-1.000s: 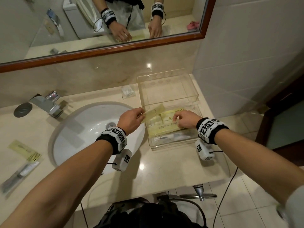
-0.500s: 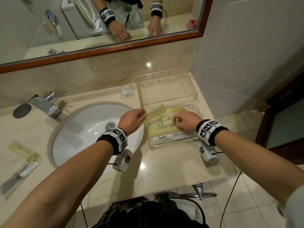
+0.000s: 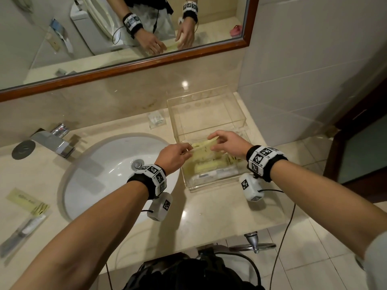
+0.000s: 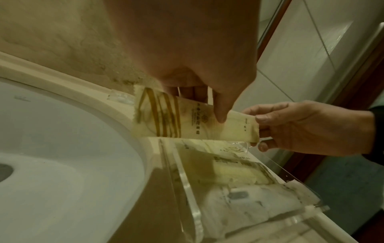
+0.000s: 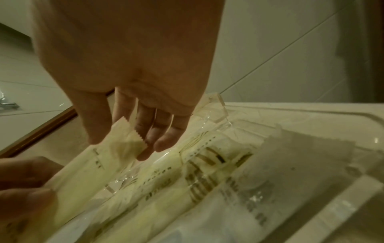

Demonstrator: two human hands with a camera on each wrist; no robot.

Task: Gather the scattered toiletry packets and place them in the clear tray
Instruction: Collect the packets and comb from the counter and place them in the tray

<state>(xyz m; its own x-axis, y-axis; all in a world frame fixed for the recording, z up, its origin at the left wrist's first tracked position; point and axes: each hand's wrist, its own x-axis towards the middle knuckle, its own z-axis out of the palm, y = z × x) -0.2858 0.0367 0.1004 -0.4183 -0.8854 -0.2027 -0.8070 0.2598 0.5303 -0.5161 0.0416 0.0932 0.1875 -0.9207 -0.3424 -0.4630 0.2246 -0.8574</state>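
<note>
- A pale yellow packet hangs between both hands just above the clear tray, which sits at the right end of the tabletop, beside the sink.
- Left hand pinches the packet's left end, thumb and fingers closed on it; right hand pinches the right end between thumb and forefinger, the other fingers loosely spread.
- The packet's long axis runs left to right, roughly parallel to the tabletop's front edge and in line with the packets already lying in the tray's near half.
- The drop is straight down; neither hand is clearly nearer, so either could release first.
- The tray's walls stand close on both sides, so room is tight at the packet's ends; the far half looks bare.
- More packets lie at the tabletop's left end, well apart from the tray, and a small clear sachet lies just beside the tray's back left corner.
</note>
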